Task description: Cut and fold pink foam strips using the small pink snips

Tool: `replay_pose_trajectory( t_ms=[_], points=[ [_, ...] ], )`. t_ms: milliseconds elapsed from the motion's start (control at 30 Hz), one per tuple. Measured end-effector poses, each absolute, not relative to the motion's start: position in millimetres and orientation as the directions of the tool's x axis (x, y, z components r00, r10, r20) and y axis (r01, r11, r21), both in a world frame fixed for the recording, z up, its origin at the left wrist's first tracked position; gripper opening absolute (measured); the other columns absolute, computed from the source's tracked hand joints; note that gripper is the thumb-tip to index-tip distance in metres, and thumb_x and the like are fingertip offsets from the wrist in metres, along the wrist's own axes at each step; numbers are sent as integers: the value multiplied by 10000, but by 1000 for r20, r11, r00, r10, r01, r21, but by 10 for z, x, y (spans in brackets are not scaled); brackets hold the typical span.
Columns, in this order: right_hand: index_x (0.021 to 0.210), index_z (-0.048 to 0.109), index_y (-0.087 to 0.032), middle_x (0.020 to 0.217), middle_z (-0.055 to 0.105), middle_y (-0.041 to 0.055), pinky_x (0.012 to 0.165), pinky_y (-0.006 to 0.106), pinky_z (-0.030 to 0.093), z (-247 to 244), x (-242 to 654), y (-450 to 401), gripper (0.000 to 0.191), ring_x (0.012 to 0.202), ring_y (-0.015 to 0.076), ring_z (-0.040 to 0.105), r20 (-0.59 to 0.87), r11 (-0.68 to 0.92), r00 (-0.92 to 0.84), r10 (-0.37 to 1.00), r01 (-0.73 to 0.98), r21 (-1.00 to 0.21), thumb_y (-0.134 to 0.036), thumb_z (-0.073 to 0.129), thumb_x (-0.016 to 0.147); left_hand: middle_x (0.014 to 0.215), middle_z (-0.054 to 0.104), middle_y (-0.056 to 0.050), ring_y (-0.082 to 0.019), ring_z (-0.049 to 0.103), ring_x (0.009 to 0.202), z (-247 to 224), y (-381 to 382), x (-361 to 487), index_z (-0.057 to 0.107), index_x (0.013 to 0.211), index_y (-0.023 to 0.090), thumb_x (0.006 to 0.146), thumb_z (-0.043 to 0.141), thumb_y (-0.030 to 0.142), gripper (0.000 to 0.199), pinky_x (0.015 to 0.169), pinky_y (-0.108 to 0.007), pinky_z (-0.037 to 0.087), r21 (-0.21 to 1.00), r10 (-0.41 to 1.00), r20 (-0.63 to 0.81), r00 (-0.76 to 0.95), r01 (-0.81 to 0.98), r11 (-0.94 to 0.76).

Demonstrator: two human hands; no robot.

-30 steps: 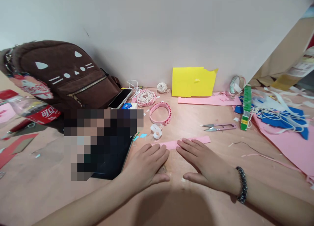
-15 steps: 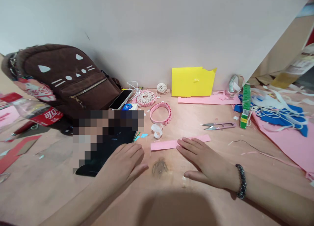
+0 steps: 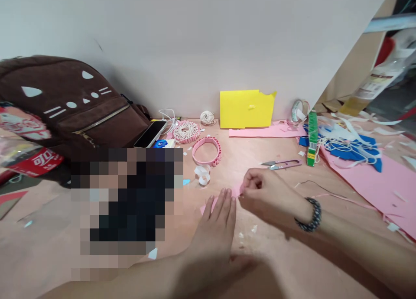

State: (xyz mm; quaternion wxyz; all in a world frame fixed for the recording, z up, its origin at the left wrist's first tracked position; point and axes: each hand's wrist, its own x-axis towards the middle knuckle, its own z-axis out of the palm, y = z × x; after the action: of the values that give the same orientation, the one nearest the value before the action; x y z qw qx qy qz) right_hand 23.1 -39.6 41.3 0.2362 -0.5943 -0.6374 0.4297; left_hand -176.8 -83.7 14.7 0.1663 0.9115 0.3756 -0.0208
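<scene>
Head view: pink craft strip flat on tabletop, partly under left hand, fingers extended. Right hand curled at strip's right end; pinch unclear. Likely light, bendy, easily creased; best pressed flat, pinched by ends.

Around my right wrist I wear a thick bracelet, black flecked with grey, its surface knobbly; whether braided or beaded, I cannot tell. On either side of the bracelet, my right hand and forearm are bare, as is my left hand.
</scene>
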Motion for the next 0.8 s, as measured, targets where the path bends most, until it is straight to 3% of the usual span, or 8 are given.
replay_pose_trajectory(
  t_ms=[133,267,533,800],
  points=[
    [635,541,-195,472,581,-36,363,192,357,313,98,-246,71,402,107,521,-392,-212,-233,890,550,-808,-125,547,639,1553,68,-237,-395,62,1437,143,-874,-1794,31,1501,48,836,365,715,999,1132,-575,220,292,674,-45,737,655,-697],
    [552,515,-192,432,585,-25,339,185,385,279,95,-157,106,376,118,554,-478,-273,-255,840,564,-780,-118,555,615,1547,103,-245,-397,119,1430,189,-857,-1805,80,1500,46,828,361,728,998,1123,-571,259,315,683,-127,719,682,-660],
    [571,556,-176,506,643,-16,397,154,441,345,361,-4,83,472,114,631,-524,-285,-288,802,585,-759,-126,601,620,1542,200,-220,-399,214,1411,111,-849,-1842,142,1501,88,825,450,678,948,1100,-589,302,342,691,-31,722,657,-672],
    [555,559,-170,552,670,-1,430,159,447,362,674,89,85,502,110,636,-507,-257,-249,826,634,-730,-140,598,625,1554,176,-192,-395,228,1408,117,-806,-1847,149,1505,120,787,533,648,970,1080,-594,345,361,687,-57,725,657,-663]
  ],
)
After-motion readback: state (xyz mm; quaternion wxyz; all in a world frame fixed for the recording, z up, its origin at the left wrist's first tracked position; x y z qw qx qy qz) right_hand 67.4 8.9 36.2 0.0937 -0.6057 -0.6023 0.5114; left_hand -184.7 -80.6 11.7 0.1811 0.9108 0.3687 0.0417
